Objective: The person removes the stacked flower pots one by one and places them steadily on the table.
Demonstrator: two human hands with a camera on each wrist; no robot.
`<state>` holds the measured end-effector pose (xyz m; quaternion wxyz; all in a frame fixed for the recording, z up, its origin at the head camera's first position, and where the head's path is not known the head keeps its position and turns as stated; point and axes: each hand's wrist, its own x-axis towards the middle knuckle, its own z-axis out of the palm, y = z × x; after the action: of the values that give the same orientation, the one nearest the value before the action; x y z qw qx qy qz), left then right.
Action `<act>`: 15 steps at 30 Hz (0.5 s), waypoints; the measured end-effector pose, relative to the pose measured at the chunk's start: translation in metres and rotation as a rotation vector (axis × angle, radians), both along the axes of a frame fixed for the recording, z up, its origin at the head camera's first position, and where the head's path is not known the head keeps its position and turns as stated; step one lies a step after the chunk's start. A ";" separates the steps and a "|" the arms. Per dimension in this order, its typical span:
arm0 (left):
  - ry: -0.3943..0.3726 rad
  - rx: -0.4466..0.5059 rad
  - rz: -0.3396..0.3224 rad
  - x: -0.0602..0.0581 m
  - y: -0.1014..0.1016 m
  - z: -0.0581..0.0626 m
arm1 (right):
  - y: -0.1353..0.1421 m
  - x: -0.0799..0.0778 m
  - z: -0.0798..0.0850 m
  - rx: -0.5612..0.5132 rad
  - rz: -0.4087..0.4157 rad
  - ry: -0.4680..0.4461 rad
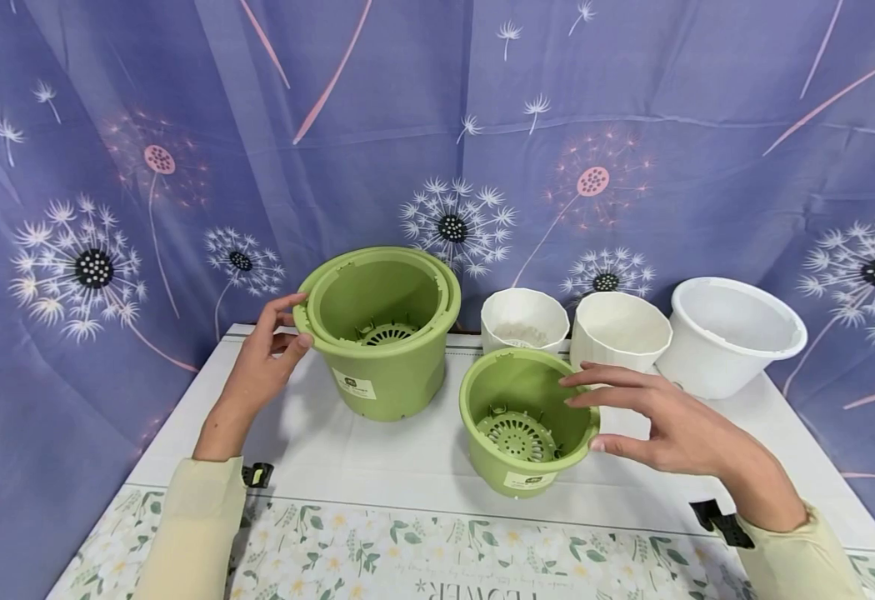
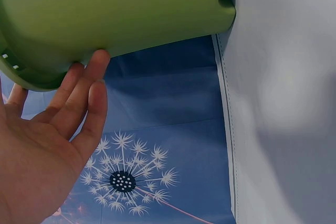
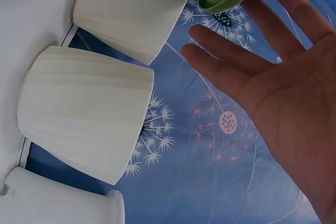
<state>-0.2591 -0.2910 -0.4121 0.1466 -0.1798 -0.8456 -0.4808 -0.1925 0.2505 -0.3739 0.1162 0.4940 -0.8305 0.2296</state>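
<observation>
In the head view a large green flowerpot [image 1: 385, 383] stands upright on the left, with a pale label on its front and a slotted base inside. My left hand [image 1: 261, 354] touches its left rim. The left wrist view shows loosely extended fingers [image 2: 79, 95] against this pot's wall just under the rim. A smaller green flowerpot [image 1: 486, 462], also labelled and slotted inside, stands nearer to me on the right. Beside it is my right hand [image 1: 681, 425], its fingers reaching over the rim and its thumb at the rim's outer right side.
Behind the small pot stand two white faceted pots [image 1: 488, 329] [image 1: 621, 360] and a white round pot [image 1: 696, 362] with a wide rim. The white table cover [image 1: 377, 467] has a floral front band. A purple dandelion-print curtain [image 1: 377, 192] hangs along the back and sides.
</observation>
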 end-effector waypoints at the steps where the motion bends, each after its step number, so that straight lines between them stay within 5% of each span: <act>1: 0.000 0.000 -0.001 0.000 0.000 0.000 | 0.000 0.000 0.001 -0.006 -0.002 0.001; 15: -0.016 0.016 -0.026 -0.002 -0.001 -0.002 | -0.002 -0.001 0.003 -0.114 -0.071 0.064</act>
<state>-0.2613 -0.2923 -0.4143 0.1351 -0.1858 -0.8405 -0.4906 -0.1938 0.2481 -0.3709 0.1788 0.4638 -0.8289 0.2565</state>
